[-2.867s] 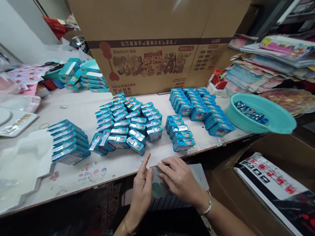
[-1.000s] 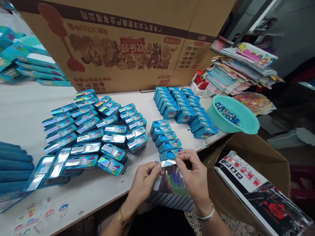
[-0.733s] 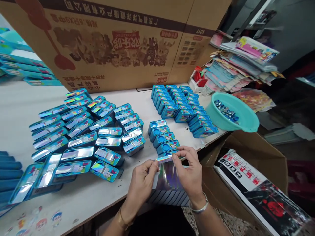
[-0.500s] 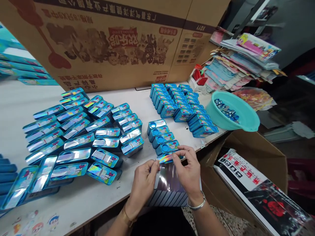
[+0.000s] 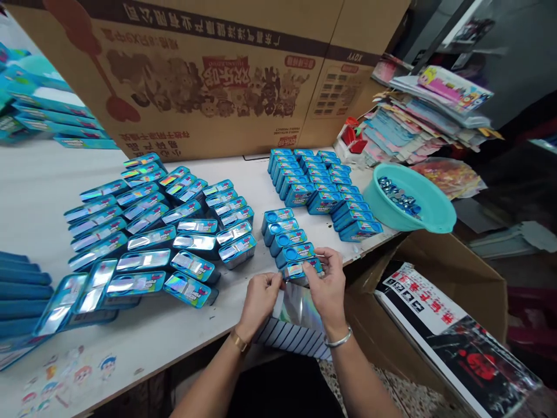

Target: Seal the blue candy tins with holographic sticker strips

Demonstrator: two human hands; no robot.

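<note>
Four more blue tins (image 5: 289, 238) form a short row, and the nearest blue tin (image 5: 292, 271) stands between my hands. A shiny clear sticker strip (image 5: 299, 269) lies across its lid. My left hand (image 5: 261, 302) pinches at the strip's left end, with the fingertips close together beside the tin. My right hand (image 5: 327, 287) has its thumb on the lid and its fingers curled around the tin's right end. Below the hands lies a glossy holographic sheet (image 5: 296, 306) on a striped white stack (image 5: 290, 339) at the table edge.
Many blue tins (image 5: 150, 238) with shiny strips stand to the left. Further tins (image 5: 311, 177) stand in rows at the back. A turquoise basin (image 5: 439, 209) holds small metallic pieces. Behind is a large cardboard box (image 5: 261, 128); an open carton (image 5: 369, 307) sits at right.
The strip, earlier stretched between both hands over the nearest tin, now lies lower on its lid. My right thumb has come down onto the lid. The view has shifted slightly.
</note>
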